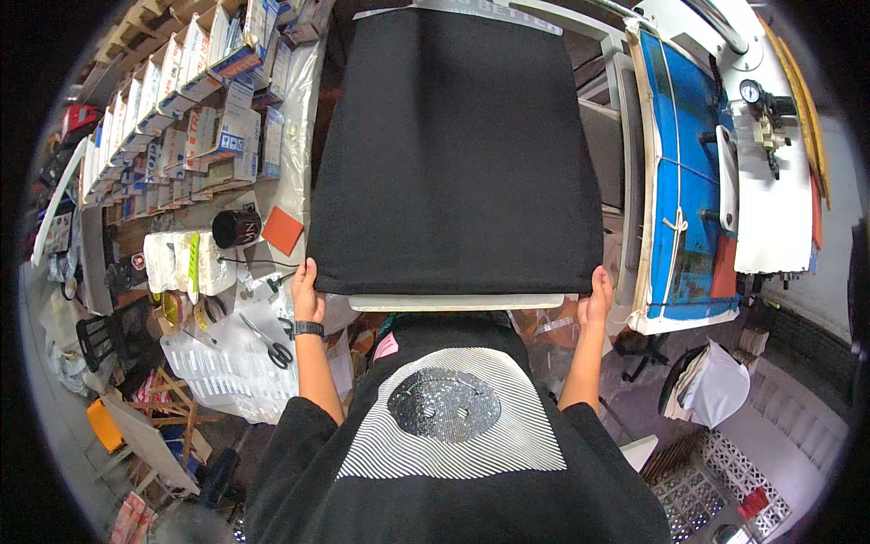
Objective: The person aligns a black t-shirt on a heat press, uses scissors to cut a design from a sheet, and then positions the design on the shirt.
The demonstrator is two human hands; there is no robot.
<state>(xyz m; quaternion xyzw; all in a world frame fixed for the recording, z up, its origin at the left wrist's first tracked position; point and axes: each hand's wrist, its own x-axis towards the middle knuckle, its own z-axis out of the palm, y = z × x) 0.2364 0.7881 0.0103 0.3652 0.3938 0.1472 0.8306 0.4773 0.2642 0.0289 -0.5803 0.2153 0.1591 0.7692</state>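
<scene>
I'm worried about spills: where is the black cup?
In the head view, the black cup is on the left side, between the white bundle and the orange-red square, up and left of the left hand.

The black T-shirt (580, 499) bears a white-striped, glittery-oval print (444, 417); 1 dark wristband (309, 327) shows.

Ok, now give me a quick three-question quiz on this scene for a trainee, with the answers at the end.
1. Where do the left hand and right hand meet the black cloth?
A) Its far corners
B) Its near corners
C) Its middle

2. True or false: the scissors lie to the left of the black cloth.

3. Fill in the blank: beside the orange-red square is a mug coloured ____.

Key: 1. B; 2. True; 3. black.
</scene>
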